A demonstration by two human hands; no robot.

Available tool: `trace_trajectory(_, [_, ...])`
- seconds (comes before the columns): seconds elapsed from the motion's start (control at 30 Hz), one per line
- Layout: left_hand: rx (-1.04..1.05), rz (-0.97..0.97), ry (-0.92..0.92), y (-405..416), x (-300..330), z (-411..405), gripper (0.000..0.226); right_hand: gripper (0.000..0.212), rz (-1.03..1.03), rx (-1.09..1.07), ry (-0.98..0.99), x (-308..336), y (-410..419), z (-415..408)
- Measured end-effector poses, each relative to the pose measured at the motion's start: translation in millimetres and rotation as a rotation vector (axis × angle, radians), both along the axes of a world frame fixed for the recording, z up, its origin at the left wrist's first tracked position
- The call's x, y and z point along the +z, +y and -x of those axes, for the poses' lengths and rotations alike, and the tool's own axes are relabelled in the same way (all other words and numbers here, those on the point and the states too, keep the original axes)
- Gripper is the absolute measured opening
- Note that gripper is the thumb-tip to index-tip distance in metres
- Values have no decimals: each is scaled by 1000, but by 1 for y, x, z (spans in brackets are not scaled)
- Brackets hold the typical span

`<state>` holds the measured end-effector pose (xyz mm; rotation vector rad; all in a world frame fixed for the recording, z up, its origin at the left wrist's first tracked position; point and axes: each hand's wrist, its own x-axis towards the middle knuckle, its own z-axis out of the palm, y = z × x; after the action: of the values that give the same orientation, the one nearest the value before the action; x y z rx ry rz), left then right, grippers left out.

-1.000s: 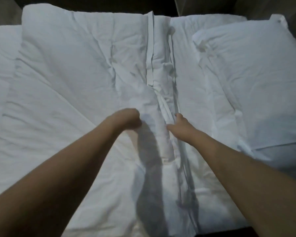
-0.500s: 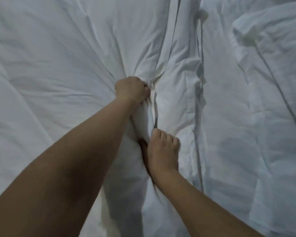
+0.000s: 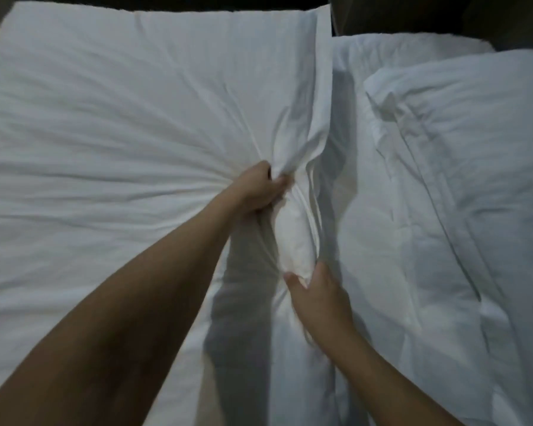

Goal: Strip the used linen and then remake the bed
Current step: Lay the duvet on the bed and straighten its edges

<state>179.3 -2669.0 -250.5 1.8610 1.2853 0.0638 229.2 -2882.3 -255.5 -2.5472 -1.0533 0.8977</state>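
A large white pillowcase lies across the left and middle of the bed, its cloth drawn into radiating creases. My left hand is shut on the bunched open hem of that case. Just below it the end of the white pillow bulges out of the opening. My right hand, slightly blurred, cups the pillow's near end between thumb and fingers. Both forearms reach in from the bottom of the view.
A second white pillow with a flanged edge lies on the right. A rumpled white sheet shows between the two pillows. A dark headboard or wall runs along the top.
My left hand has kept its grip on the case's hem and the cloth is pulled tighter. My right hand has shifted down to the pillow's end. The view has pulled back, showing the bed's far edge.
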Motion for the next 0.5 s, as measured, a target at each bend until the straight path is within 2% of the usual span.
trace_trajectory(0.07, [-77,-10,242,-11,-27,-10,64,67,57,-86,174,-14,2,-15])
trace_trajectory(0.13, [-48,-87,277,-7,-28,-23,68,86,-48,-96,248,-19,21,-32])
trace_trajectory(0.2, [29,-360,261,10,-19,-27,63,93,-193,-74,233,-19,54,-51])
trace_trajectory(0.27, [-9,-670,279,32,-16,-28,58,92,-323,-40,161,-16,97,-69])
trace_trajectory(0.33, [-74,-643,287,62,-18,-26,55,90,-421,12,56,-15,143,-85])
trace_trajectory(0.5, [-55,-320,482,136,-54,-13,63,98,-461,69,-137,-26,247,-114])
